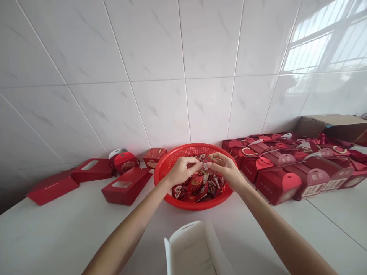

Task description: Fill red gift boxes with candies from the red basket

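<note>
Both hands are raised over a red plastic basket (pixel 197 206) that holds many wrapped candies (pixel 196 183). My left hand (pixel 185 169) comes in from the left, its thumb and index finger pinched on a small, shiny clear-and-pink wrapped candy (pixel 205 165). From the right, my right hand (pixel 225 168) pinches the same candy, so the fingertips of both hands nearly meet. In front of the basket stands an open white box (pixel 190 248), its inside bare and its near end cut off by the frame.
Several red boxes (pixel 126 185) lie at the left along the tiled wall (pixel 157 107). Many red gift boxes (pixel 278 183) with handles stand in rows at the right, with a cardboard box (pixel 338 120) behind them. All rest on a white table (pixel 71 236).
</note>
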The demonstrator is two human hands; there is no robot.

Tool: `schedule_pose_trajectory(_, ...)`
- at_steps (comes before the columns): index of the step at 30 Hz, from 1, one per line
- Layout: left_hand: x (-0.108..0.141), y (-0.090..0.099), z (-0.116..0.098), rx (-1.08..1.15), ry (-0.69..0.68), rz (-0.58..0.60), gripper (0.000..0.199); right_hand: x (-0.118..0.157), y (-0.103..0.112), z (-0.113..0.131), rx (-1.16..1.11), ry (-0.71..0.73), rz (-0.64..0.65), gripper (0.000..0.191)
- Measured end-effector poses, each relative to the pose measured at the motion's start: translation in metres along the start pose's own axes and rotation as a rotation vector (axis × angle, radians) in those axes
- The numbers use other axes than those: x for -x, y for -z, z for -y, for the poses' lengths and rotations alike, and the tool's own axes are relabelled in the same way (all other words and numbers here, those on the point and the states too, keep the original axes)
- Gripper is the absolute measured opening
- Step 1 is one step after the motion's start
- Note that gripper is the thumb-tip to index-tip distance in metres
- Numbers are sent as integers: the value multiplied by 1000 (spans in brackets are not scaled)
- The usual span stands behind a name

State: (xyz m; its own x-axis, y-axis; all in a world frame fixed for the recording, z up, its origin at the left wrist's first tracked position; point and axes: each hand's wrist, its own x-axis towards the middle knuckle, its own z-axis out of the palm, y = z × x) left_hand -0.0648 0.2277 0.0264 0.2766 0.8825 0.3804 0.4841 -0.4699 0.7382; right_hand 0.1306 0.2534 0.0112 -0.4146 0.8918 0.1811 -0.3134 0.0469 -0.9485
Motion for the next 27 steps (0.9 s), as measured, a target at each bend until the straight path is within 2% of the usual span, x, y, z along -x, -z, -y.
schedule_pose_trajectory(3, 2, -2, 4, 3, -18, -20, 35, -4, 2, -2, -18, -81, 31, 38)
schedule_pose_trajectory(8, -11, 5, 24, -1, 105, 57, 34, -9, 5, -4, -43, -165, -98, 26)
schedule_pose_trajectory(10, -23, 16, 33, -136, 182, 145, 29, -9, 5, -4, 21, -167, -109, 19)
schedule_pose_trajectory(13, -42, 30, 41, -380, 269, 386, 25, -8, 3, -5, 122, -199, -59, 20)
schedule_pose_trajectory(16, -55, 27, 47, -518, 295, 585, 26, -7, 2, -5, 102, -186, -35, 20)
schedule_pose_trajectory(19, -55, 10, 52, -540, 351, 677, 35, -7, 4, -4, 24, -147, -88, 24)
schedule_pose_trajectory(22, -50, -2, 54, -491, 407, 759, 19, -7, 5, -4, -35, -136, -133, 35)
schedule_pose_trajectory(24, -46, -2, 51, -463, 424, 824, 6, -7, 5, -3, -48, -129, -125, 40)
schedule_pose_trajectory(27, -42, 9, 40, -429, 402, 851, 17, -6, 6, -3, -42, -112, -97, 42)
